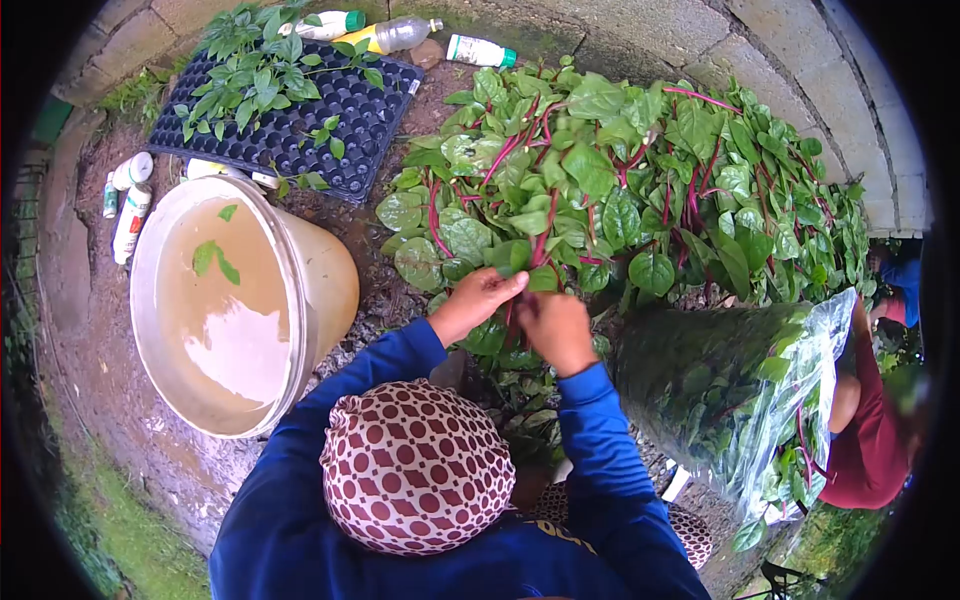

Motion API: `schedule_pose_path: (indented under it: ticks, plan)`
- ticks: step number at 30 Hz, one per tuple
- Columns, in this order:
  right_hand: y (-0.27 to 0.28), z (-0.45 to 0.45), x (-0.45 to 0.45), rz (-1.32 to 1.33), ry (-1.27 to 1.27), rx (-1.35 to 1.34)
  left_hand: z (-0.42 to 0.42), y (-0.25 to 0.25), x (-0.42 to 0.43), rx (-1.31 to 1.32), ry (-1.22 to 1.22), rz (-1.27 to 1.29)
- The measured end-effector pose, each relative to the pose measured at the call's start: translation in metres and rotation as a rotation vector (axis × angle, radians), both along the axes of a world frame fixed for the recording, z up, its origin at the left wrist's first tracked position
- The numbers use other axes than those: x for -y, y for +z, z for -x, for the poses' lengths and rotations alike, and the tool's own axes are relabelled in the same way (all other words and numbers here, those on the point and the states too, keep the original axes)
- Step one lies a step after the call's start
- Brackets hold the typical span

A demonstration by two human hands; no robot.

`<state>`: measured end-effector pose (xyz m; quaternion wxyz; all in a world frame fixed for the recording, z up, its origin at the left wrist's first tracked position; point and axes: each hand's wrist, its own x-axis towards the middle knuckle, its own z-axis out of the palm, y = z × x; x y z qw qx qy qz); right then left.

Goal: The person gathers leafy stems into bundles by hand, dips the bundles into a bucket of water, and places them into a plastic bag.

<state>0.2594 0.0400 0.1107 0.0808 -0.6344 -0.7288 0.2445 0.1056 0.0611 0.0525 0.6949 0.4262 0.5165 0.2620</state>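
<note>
My left hand [478,302] pinches a red-stemmed Malabar spinach sprig [541,238] near its lower end, thumb and fingers closed. Right beside it my right hand [556,328] is closed around the lower part of the same stem; its fingers are slightly blurred and partly hidden. The sprig stands roughly upright between the hands, its green leaves spreading above them. Just beyond both hands lies a large heap of the same leafy greens [652,272] with thick purple-red stems.
A bucket of murky water [292,300] with floating leaves stands at left. Behind it are a black seedling tray [375,130] and several bottles [482,51]. At right is a clear plastic bag [735,380] of greens, beside another person's red sleeve [865,450]. A block wall [650,40] curves behind.
</note>
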Motion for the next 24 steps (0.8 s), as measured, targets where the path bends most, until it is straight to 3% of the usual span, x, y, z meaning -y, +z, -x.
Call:
schedule_pose_path:
  ticks: [2, 3, 4, 6, 10, 12, 13, 16, 18, 20, 22, 24]
  plan:
    - [0.0, 0.027, 0.007, 0.059, 0.052, -0.005, 0.004, 0.025, 0.01, 0.203, 0.142, -0.004]
    - [0.022, 0.028, -0.003, 0.158, 0.232, -0.171, 0.023, 0.016, 0.017, 0.319, 0.16, 0.046]
    - [0.035, 0.022, -0.013, 0.202, 0.397, -0.255, 0.032, 0.011, 0.023, 0.279, 0.205, -0.008]
    - [0.062, 0.015, -0.048, 0.233, 0.44, -0.396, 0.047, 0.032, 0.034, 0.267, 0.313, -0.044]
    - [0.048, 0.022, -0.149, 0.066, -0.117, -0.55, 0.064, 0.036, 0.056, 0.42, 0.503, 0.021]
    - [0.025, 0.036, -0.198, -0.213, -0.166, 0.014, 0.071, 0.013, 0.064, 0.338, 0.503, 0.015]
    - [0.011, 0.041, -0.212, -0.156, -0.212, 0.085, 0.068, 0.019, 0.064, 0.326, 0.55, 0.171]
    - [-0.025, 0.046, -0.231, 0.015, -0.297, 0.258, 0.071, -0.024, 0.069, 0.237, 0.396, 0.159]
    - [-0.039, 0.031, -0.236, 0.103, -0.28, 0.32, 0.067, -0.022, 0.07, 0.376, 0.36, 0.25]
    - [-0.043, 0.015, -0.239, 0.193, -0.307, 0.208, 0.066, -0.019, 0.067, 0.441, 0.353, 0.359]
    - [-0.047, -0.006, -0.25, 0.421, -0.318, -0.027, 0.069, -0.017, 0.062, 0.356, 0.389, 0.212]
    - [-0.034, -0.019, -0.239, 0.275, -0.357, -0.182, 0.072, -0.001, 0.052, 0.431, 0.492, 0.171]
